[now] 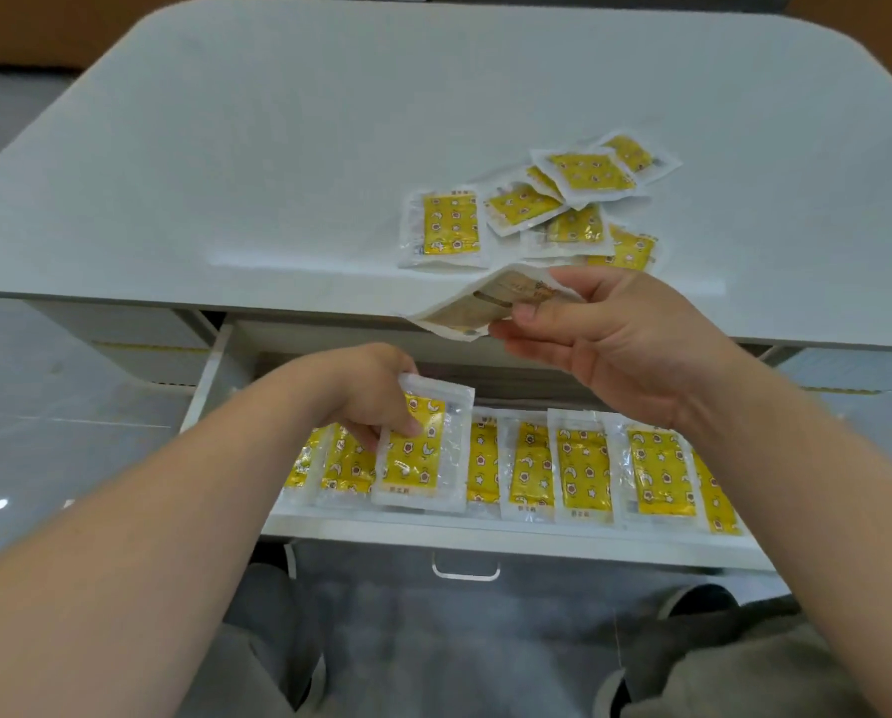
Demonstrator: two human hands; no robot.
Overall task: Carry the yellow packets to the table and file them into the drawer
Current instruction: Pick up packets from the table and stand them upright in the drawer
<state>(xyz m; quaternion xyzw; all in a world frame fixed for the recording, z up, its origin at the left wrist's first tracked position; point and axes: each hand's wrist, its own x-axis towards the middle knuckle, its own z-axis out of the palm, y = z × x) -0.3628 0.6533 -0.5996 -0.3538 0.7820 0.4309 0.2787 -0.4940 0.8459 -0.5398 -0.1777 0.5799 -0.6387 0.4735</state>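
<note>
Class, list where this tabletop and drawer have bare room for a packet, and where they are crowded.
Bare: the tabletop left of and behind the loose packets. Crowded: its right front, by the right hand, and the drawer, lined with filed packets from the left hand rightwards.

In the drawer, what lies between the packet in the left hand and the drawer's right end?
A row of filed yellow packets, overlapping side by side, fills that stretch of the drawer, seen in the head view.
</note>
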